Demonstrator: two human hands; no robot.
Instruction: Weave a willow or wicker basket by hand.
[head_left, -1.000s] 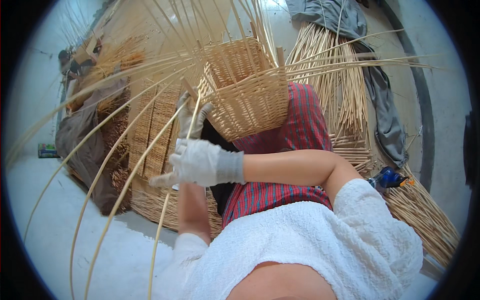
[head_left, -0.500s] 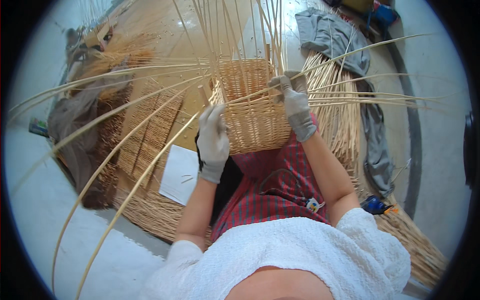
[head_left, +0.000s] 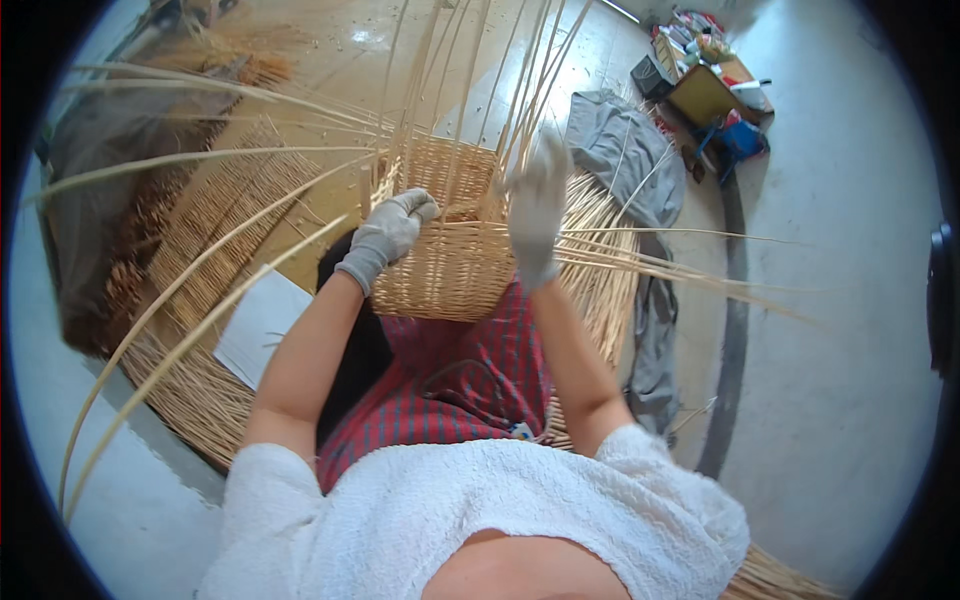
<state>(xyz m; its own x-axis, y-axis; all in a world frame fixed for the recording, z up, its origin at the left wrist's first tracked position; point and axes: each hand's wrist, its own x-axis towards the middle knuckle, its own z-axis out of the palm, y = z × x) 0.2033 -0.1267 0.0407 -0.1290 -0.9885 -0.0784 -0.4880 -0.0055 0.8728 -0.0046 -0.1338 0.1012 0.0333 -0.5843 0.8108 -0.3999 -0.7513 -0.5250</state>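
A woven basket (head_left: 447, 272) sits over my lap, its walls made of pale wicker rods. Tall upright stakes (head_left: 462, 110) rise from its edge, and long loose rods (head_left: 205, 157) fan out to the left from its left corner. My left hand (head_left: 388, 236), in a pale grey glove, is closed with its fingers curled over the front rim near the left corner post (head_left: 366, 186). At the right corner my gloved right hand (head_left: 540, 205) is raised beside the stakes. Motion smears its fingers, so its grip does not show.
A thick bundle of rods (head_left: 600, 275), partly under a grey cloth (head_left: 615, 150), lies right of the basket. On the left are a flat woven panel (head_left: 225, 225), a white sheet (head_left: 262, 325) and more rods (head_left: 190, 395). A cluttered box (head_left: 705, 95) stands far right.
My left hand has shifted from the corner onto the front rim. My right hand has moved upward, and the long rod that slanted to the upper right is gone from there. The view has shifted too.
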